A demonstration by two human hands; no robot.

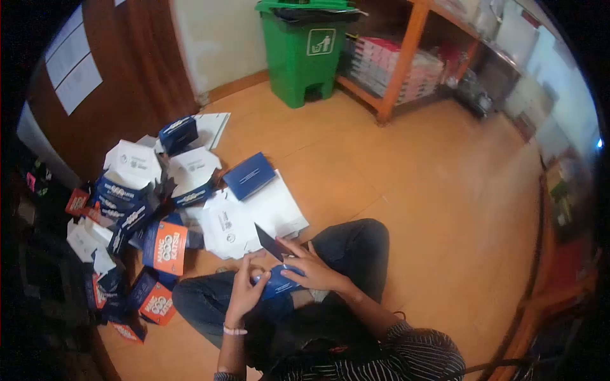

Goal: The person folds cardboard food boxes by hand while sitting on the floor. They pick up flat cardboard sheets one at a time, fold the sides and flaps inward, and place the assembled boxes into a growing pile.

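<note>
A blue cardboard box [281,284] lies across my lap, with a dark flap [269,241] standing up at its far side. My left hand [246,284] is closed around the left end of the box, thumb pressed on it. My right hand [316,269] grips the box at the right, with its fingers bent over the edge by the raised flap. Part of the box is hidden under both hands. Just beyond my legs lie flat white cardboard sheets [279,206], with a closed blue box [250,176] resting on them.
Left of my knees is a heap of blue boxes, some with open white flaps, including an orange-and-blue box [166,249]. A green bin [302,57] stands by the wall. At the back right, an orange-brown shelf [401,57] holds stacked flat cartons [381,60].
</note>
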